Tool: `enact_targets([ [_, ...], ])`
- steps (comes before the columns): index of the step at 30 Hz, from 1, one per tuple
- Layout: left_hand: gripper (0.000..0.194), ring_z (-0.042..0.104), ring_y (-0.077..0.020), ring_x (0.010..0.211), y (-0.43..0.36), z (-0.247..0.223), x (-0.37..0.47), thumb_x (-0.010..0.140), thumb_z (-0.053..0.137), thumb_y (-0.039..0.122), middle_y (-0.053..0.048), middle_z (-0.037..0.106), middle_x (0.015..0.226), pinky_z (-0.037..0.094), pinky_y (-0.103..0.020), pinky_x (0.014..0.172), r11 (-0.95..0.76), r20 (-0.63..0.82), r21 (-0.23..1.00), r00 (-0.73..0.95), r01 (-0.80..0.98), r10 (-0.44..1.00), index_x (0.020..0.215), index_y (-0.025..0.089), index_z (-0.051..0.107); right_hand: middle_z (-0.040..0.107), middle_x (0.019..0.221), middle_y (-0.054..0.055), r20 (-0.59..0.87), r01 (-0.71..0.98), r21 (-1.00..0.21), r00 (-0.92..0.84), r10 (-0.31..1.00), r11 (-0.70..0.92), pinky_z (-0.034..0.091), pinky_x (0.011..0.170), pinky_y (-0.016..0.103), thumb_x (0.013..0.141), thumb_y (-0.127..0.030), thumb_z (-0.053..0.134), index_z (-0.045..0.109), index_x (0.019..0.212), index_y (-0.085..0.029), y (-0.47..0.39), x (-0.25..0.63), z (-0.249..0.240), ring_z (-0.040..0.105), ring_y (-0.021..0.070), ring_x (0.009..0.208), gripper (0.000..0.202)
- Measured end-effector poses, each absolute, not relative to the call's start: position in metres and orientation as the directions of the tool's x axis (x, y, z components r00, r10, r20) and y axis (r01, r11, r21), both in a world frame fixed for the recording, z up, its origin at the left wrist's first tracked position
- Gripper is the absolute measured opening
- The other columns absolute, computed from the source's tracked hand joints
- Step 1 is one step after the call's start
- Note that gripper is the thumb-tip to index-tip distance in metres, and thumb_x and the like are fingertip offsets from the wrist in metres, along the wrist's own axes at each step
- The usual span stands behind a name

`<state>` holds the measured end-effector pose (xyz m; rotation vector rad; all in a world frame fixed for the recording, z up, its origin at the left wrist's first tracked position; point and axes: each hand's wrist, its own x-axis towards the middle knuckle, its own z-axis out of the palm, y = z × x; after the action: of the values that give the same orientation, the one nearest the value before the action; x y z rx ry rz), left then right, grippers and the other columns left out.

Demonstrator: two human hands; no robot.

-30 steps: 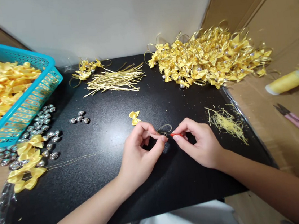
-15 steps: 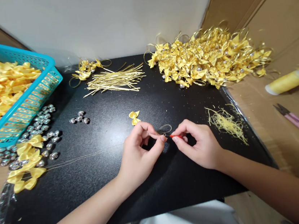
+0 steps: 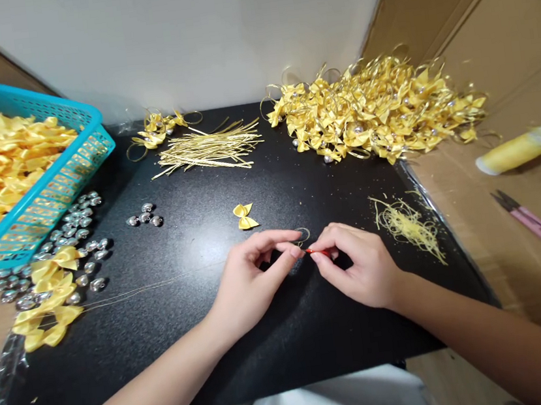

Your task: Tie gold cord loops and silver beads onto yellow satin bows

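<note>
Over the middle of the black table, my left hand (image 3: 255,280) pinches a thin thread (image 3: 155,286) between thumb and finger. The thread runs left to a string of yellow ribbon petals (image 3: 50,298), and a small loop of it stands up behind the fingertips. My right hand (image 3: 356,261) grips a small, slim red tool (image 3: 320,251), its tip pointing left at the thread by my left fingertips. Most of the red tool is hidden in the fingers, so its kind is unclear. Just beyond my left hand lies a yellow ribbon bow (image 3: 245,216).
A blue basket (image 3: 43,201) of yellow petals stands left, silver bells (image 3: 69,230) beside it. Gold cords (image 3: 209,147) lie at the back, a heap of finished bows (image 3: 377,110) back right. Thread scraps (image 3: 409,225), pink snips (image 3: 534,223) and a yellow roll (image 3: 524,145) are at right.
My left forefinger has straightened over the thread, and the loop behind it looks smaller. Both hands sit slightly lower in view, uncovering more of the bow.
</note>
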<state>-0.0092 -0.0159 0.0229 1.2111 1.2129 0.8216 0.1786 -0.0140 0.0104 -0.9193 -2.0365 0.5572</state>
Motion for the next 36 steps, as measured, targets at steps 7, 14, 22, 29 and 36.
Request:
enact_targets([
  [7, 0.018, 0.061, -0.0158, 0.077, -0.0146, 0.0242, -0.0118, 0.081, 0.067, 0.036, -0.002, 0.073, 0.083, 0.042, -0.029, 0.071, 0.172, -0.242, 0.946, 0.243, 0.276, 0.940, 0.088, 0.021, 0.073, 0.059, 0.067, 0.001, 0.518, 0.418, -0.602, -0.443, 0.732, 0.680, 0.045, 0.061, 0.026, 0.087, -0.009, 0.053, 0.056, 0.083, -0.018, -0.0122, 0.1794, 0.0103, 0.053, 0.0122, 0.061, 0.010],
  [14, 0.021, 0.052, -0.0137, 0.078, -0.0149, 0.0224, -0.0148, 0.091, 0.054, 0.039, 0.000, 0.062, 0.081, 0.039, -0.028, 0.074, 0.061, -0.170, 0.933, 0.284, 0.356, 0.944, 0.087, 0.021, 0.064, 0.058, 0.067, 0.000, 0.487, 0.429, -0.628, -0.433, 0.758, 0.649, 0.045, 0.060, 0.025, 0.088, -0.010, 0.051, 0.055, 0.082, -0.019, -0.0128, 0.1790, 0.0097, 0.054, 0.0117, 0.062, 0.011],
  [22, 0.018, 0.054, -0.0137, 0.091, -0.0138, 0.0238, -0.0151, 0.094, 0.050, 0.034, 0.000, 0.061, 0.092, 0.040, -0.029, 0.085, -0.058, -0.054, 0.948, 0.340, 0.312, 0.939, 0.087, 0.021, 0.060, 0.057, 0.066, -0.002, 0.477, 0.421, -0.668, -0.390, 0.788, 0.613, 0.044, 0.057, 0.021, 0.085, -0.009, 0.053, 0.055, 0.081, -0.019, -0.0119, 0.1787, 0.0107, 0.053, 0.0093, 0.060, 0.010],
  [29, 0.019, 0.058, -0.0120, 0.093, -0.0130, 0.0223, -0.0142, 0.087, 0.064, 0.027, 0.000, 0.066, 0.100, 0.042, -0.027, 0.086, -0.064, -0.015, 0.967, 0.305, 0.246, 0.952, 0.104, 0.023, 0.058, 0.056, 0.066, -0.001, 0.465, 0.425, -0.671, -0.396, 0.792, 0.607, 0.043, 0.058, 0.021, 0.085, -0.010, 0.054, 0.056, 0.080, -0.017, -0.0128, 0.1787, 0.0102, 0.052, 0.0090, 0.060, 0.009],
  [36, 0.014, 0.062, -0.0108, 0.084, -0.0133, 0.0246, -0.0149, 0.085, 0.066, 0.022, 0.001, 0.066, 0.087, 0.046, -0.024, 0.079, -0.166, 0.110, 0.962, 0.249, 0.216, 0.962, 0.096, 0.021, 0.058, 0.058, 0.064, -0.003, 0.408, 0.416, -0.730, -0.370, 0.835, 0.541, 0.043, 0.054, 0.018, 0.083, -0.010, 0.056, 0.057, 0.079, -0.018, -0.0125, 0.1781, 0.0137, 0.052, 0.0075, 0.056, 0.009],
])
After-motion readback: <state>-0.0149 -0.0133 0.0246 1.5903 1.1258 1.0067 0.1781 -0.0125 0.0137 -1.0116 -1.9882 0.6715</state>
